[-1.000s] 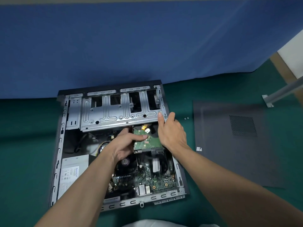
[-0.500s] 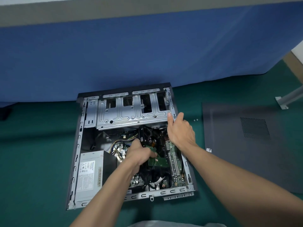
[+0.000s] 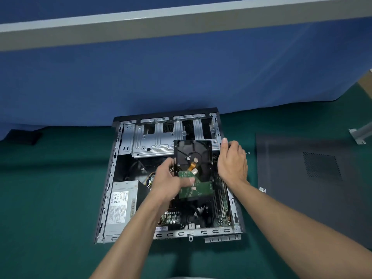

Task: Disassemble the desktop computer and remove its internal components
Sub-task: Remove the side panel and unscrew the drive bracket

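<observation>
Steel sheet, grey and stamped with slots, forms the computer case, which lies open side up on green carpet. Inside it, at the near left, sits the boxy silver power supply with a printed label. Across the far end runs the ribbed drive cage with rectangular cut-outs. Along the right wall lies the green motherboard with long dark slots, and dark cables fill the middle.

The hard drive is held above the middle of the case with its underside toward the camera. It has a black cast body, a green circuit board on its near half and a small orange ribbon at the centre. The left hand grips it from the left, thumb pressed on the circuit board and fingers wrapped behind the edge. The right hand clasps the case's right wall near the far corner, fingers curled over its rim.

Right of the case, apart from it, lies the flat dark side panel with a perforated vent patch. Small screws lie between them. Blue cloth hangs behind.
</observation>
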